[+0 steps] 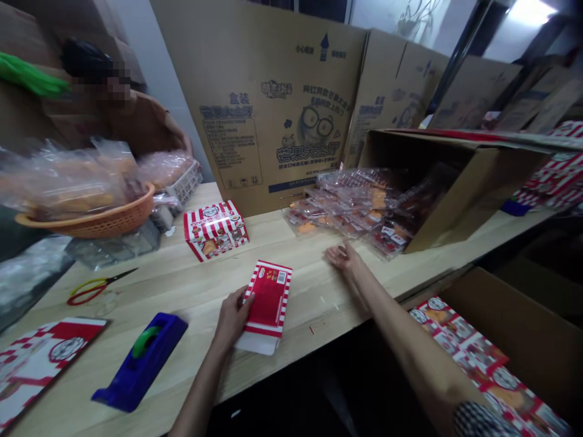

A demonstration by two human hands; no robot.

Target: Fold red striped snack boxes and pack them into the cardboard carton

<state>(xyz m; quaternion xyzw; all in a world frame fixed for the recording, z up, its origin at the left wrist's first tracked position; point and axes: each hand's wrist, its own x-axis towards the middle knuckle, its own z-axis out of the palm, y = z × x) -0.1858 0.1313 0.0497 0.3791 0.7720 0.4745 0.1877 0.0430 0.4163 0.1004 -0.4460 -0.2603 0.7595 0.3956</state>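
Note:
My left hand (234,315) grips the left edge of a red snack box (268,297) with white-striped borders. The box lies on the table, its white end flap sticking out towards me. Reaching forward, my right hand (342,256) is empty, its fingers loosely curled and slightly blurred. It is just short of a heap of clear plastic packets (350,209) with orange and dark red contents. Those packets spill from a cardboard carton (460,206) lying on its side. A folded striped box (215,229) stands beyond my left hand.
On the left are a blue tape dispenser (141,364), scissors (98,288), a flat printed carton sheet (45,364) and an orange basket (91,221) of bagged goods. Tall cardboard (273,73) walls the back. Another person (146,121) is behind the basket. Printed boxes (492,370) fill an open carton at lower right.

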